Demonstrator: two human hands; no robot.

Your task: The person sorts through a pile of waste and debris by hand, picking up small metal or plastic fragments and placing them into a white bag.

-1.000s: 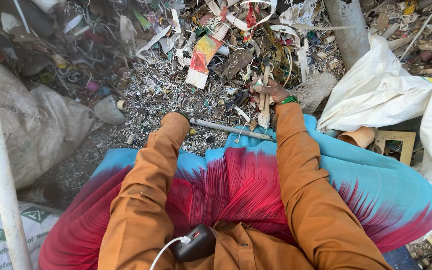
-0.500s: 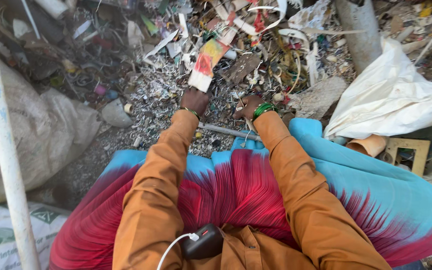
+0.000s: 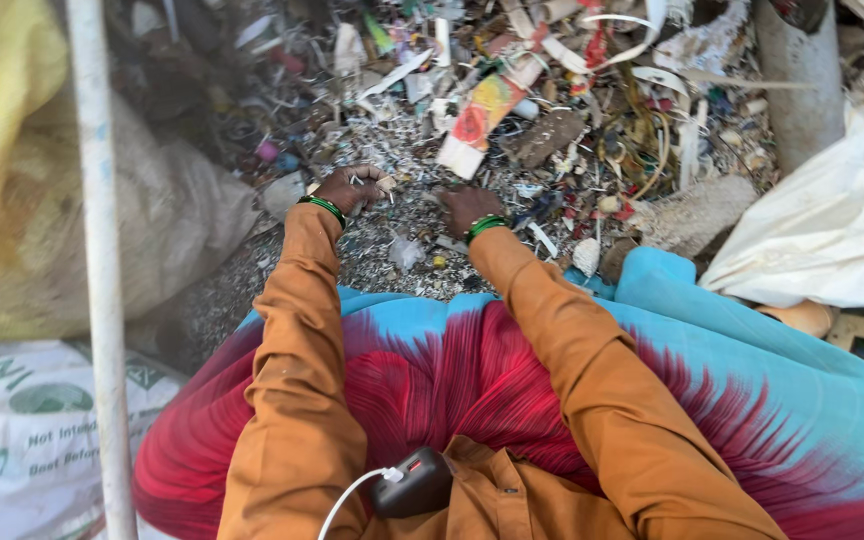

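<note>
My left hand (image 3: 352,188), with a green bangle at the wrist, is curled around a few small pale scraps just above a heap of shredded mixed waste (image 3: 402,150). My right hand (image 3: 467,207), also wearing a green bangle, rests palm down on the same scraps a little to the right, fingers touching the debris and holding nothing that I can see. Both orange sleeves reach forward over a blue and red pleated cloth (image 3: 512,370) on my lap. A red and yellow flattened carton (image 3: 482,115) lies just beyond the hands.
A white pole (image 3: 102,270) stands upright at left, beside a bulging grey sack (image 3: 172,220) and a printed white sack (image 3: 22,430). A white bag (image 3: 832,240) and a grey pipe (image 3: 802,80) are at right. A small black device with a white cable (image 3: 412,482) sits at my waist.
Both hands have shifted left across the waste heap. The left hand came forward from near my knee and has curled around small scraps. The long thin rod near my lap is out of sight.
</note>
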